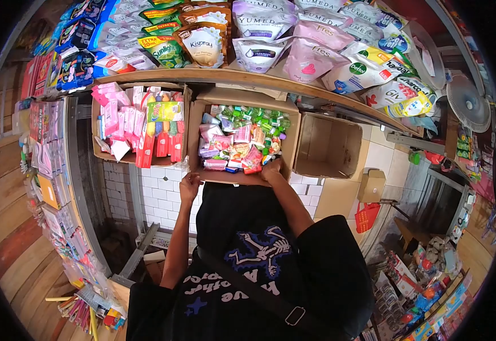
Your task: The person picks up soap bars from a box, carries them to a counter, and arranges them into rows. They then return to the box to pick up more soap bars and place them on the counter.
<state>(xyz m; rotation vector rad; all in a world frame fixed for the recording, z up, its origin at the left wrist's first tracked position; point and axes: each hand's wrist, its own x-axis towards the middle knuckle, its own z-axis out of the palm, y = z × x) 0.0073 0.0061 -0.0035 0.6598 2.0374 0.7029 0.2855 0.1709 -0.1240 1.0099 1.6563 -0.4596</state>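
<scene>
In front of my body is a cardboard box [300, 136]. Small bottles with green and white caps [253, 116] fill its far part, and pink, orange and white bar-soap packs [222, 142] fill the near part. My left hand [190, 186] is at the box's near left corner, fingers curled against the cardboard edge. Over the near right edge reaches my right hand [270, 169], beside a pink-red soap pack [252, 159]. Its fingertips are hidden among the goods, so its grip does not show.
To the left is a box of pink packs [117, 116]; to the right, an open cardboard box [327, 145]. A wooden shelf edge [248, 77] with refill pouches runs above. A small carton [371, 186] and a fan [468, 102] are on the right.
</scene>
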